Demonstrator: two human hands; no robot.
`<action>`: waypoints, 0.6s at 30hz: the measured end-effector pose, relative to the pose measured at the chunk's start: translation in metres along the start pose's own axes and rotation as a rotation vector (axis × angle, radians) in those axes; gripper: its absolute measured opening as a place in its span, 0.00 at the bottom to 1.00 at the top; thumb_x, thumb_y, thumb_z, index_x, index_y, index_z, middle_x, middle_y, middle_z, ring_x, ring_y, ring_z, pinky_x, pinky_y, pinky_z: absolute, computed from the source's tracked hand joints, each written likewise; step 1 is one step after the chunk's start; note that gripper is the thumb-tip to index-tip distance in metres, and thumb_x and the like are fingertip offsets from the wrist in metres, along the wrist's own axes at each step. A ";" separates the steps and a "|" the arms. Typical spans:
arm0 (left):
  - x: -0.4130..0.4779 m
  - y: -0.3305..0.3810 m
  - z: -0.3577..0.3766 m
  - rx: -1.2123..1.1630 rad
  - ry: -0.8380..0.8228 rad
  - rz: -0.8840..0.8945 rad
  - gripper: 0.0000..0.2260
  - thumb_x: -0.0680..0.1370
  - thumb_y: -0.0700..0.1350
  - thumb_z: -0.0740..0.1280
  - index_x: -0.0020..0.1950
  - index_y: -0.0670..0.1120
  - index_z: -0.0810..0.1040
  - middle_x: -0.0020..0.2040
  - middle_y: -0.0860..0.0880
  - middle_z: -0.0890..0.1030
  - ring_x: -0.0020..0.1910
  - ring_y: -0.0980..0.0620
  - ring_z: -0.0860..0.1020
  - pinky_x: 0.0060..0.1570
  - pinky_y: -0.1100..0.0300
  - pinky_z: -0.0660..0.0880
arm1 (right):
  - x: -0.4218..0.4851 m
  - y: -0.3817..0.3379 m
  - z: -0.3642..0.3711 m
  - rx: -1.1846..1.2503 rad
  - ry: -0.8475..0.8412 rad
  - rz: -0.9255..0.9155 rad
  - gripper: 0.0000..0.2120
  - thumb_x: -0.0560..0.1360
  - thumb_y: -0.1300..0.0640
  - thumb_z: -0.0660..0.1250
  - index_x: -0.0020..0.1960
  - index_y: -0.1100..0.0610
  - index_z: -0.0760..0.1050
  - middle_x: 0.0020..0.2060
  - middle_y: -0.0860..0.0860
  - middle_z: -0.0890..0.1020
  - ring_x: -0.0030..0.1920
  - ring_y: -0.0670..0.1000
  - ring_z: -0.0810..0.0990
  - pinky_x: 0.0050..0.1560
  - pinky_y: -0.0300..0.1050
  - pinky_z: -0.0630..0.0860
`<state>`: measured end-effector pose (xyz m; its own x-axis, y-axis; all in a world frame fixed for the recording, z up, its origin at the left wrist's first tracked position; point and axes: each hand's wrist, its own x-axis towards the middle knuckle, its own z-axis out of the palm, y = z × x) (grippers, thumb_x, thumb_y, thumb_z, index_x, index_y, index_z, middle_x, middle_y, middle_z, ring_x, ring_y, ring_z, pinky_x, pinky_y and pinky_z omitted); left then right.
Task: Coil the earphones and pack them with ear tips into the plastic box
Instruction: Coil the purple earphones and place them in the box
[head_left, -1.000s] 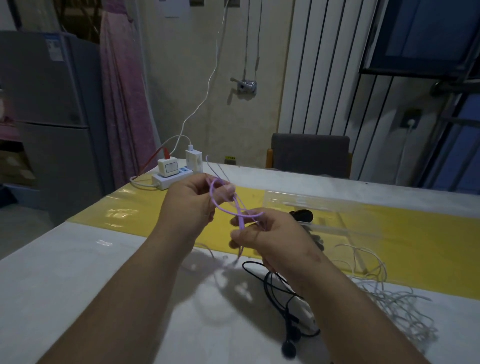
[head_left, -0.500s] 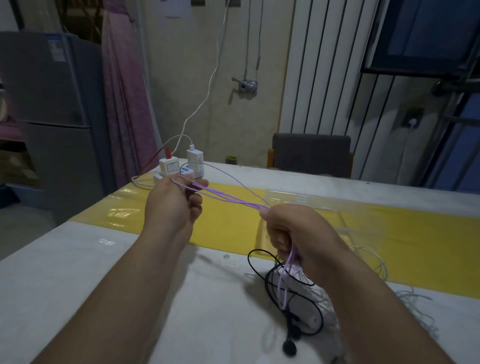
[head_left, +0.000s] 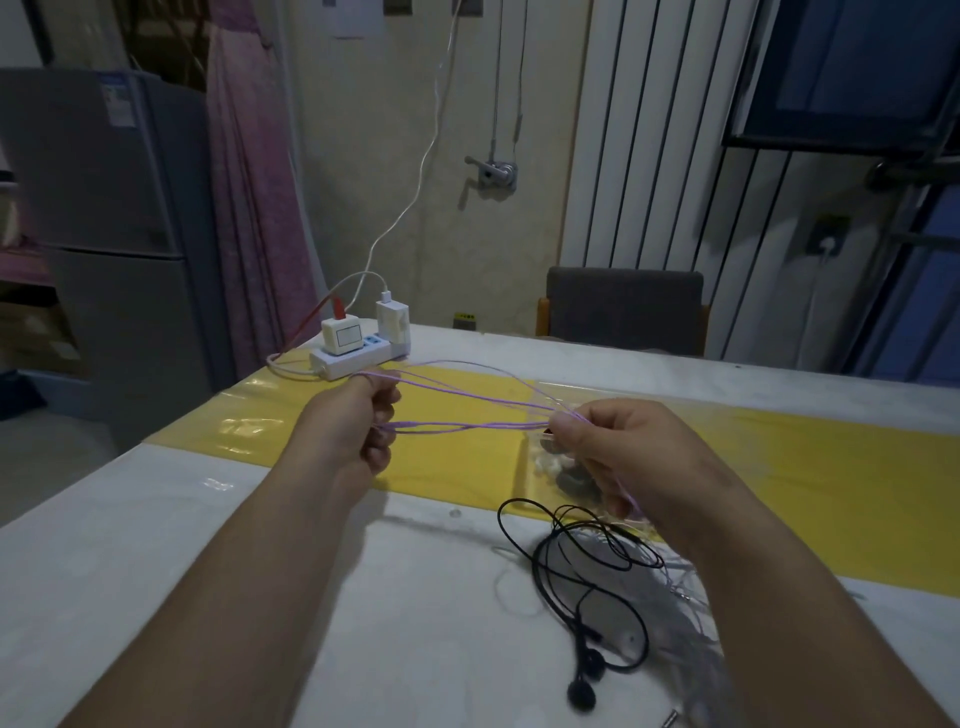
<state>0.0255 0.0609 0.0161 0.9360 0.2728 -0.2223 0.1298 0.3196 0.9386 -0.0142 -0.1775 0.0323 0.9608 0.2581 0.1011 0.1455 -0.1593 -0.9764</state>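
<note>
A purple earphone cable (head_left: 467, 410) is stretched in several strands between my two hands above the table. My left hand (head_left: 358, 421) grips one end of the loops, fingers curled round them. My right hand (head_left: 618, 457) pinches the other end, and a loose purple tail hangs below its fingers. Behind my right hand lies a clear plastic box (head_left: 550, 457) with small white ear tips inside, partly hidden. Black earphones (head_left: 587, 587) lie tangled on the white table below my right hand.
A white power strip (head_left: 353, 358) with chargers sits at the table's far left edge. A yellow runner (head_left: 831, 478) crosses the table. White cables (head_left: 691, 587) lie heaped under my right forearm. A grey chair (head_left: 623, 306) stands behind the table.
The cable went from a small loop held close between both hands to long strands pulled taut. My hands moved apart, and my right hand rose slightly.
</note>
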 end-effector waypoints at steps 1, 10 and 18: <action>0.000 0.000 0.000 -0.019 0.002 -0.011 0.12 0.76 0.45 0.65 0.33 0.49 0.71 0.23 0.53 0.63 0.22 0.55 0.60 0.23 0.66 0.55 | -0.002 -0.003 -0.005 -0.012 -0.042 0.020 0.15 0.73 0.50 0.70 0.41 0.64 0.80 0.23 0.54 0.62 0.22 0.49 0.60 0.29 0.43 0.65; -0.006 -0.001 0.000 -0.302 -0.058 -0.131 0.09 0.72 0.36 0.58 0.33 0.44 0.72 0.30 0.48 0.73 0.31 0.50 0.70 0.35 0.59 0.65 | -0.010 -0.008 -0.016 0.038 -0.254 0.157 0.11 0.81 0.58 0.60 0.41 0.61 0.72 0.27 0.59 0.77 0.23 0.53 0.74 0.21 0.36 0.65; -0.008 -0.003 -0.006 -0.430 -0.364 0.011 0.04 0.60 0.36 0.68 0.28 0.44 0.76 0.37 0.46 0.79 0.37 0.47 0.78 0.43 0.54 0.73 | -0.006 -0.011 -0.015 0.025 0.047 0.086 0.12 0.82 0.56 0.60 0.44 0.62 0.75 0.25 0.50 0.60 0.24 0.48 0.58 0.24 0.39 0.61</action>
<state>0.0161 0.0634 0.0137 0.9989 -0.0281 -0.0364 0.0458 0.6806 0.7312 -0.0183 -0.1921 0.0454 0.9797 0.1990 0.0248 0.0563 -0.1547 -0.9864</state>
